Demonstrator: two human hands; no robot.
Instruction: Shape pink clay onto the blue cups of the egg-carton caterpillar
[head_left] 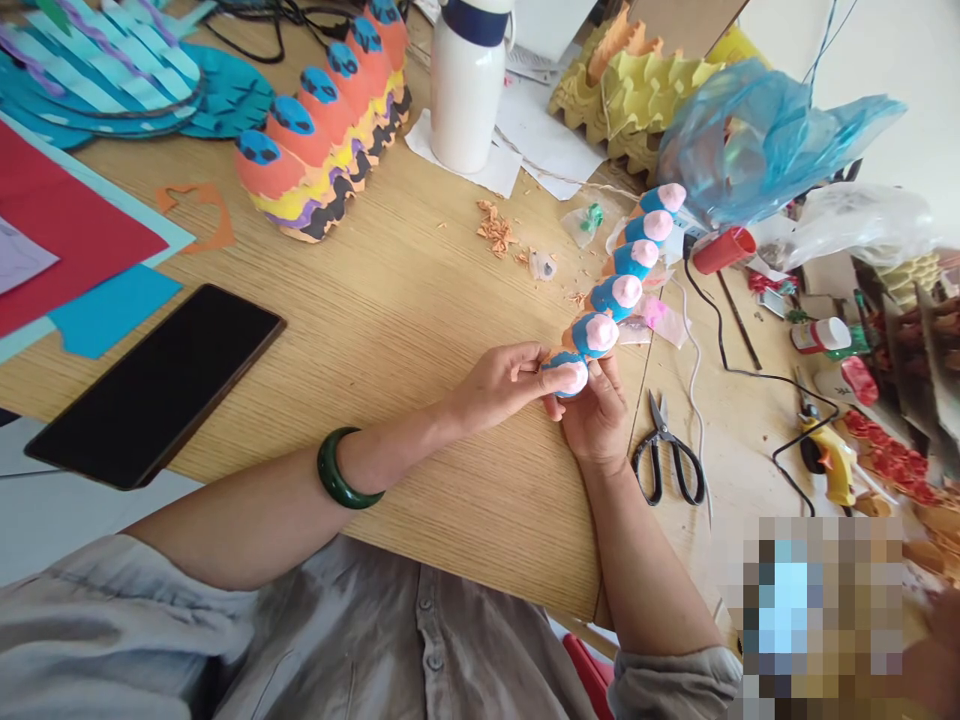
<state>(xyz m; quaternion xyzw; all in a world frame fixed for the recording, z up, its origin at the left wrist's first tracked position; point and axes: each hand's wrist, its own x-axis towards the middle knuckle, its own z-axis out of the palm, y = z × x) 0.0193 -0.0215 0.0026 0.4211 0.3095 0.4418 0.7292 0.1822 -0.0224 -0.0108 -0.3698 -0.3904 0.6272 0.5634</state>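
Note:
Both hands hold the near end of a painted egg carton strip [616, 294]. Its row of several bumps is blue with pale pink tips, and bare orange carton shows along the left side. My left hand [504, 388], with a dark green bangle [346, 470] on the wrist, grips the nearest cup from the left, its thumb at the pink tip. From the right and below, my right hand [600, 412] closes around the same end; part of its fingers is hidden behind the strip. Black-handled scissors [664, 450] lie right of my right hand, slightly spread.
A tablet [161, 385] and coloured paper [82, 235] lie left. Behind stand a painted carton piece [322, 130], a white bottle [469, 95], yellow egg cartons [637, 90] and a blue plastic bag [757, 140]. Orange scraps [495, 230] are scattered mid-table. A yellow glue gun [829, 460] lies right, near cables.

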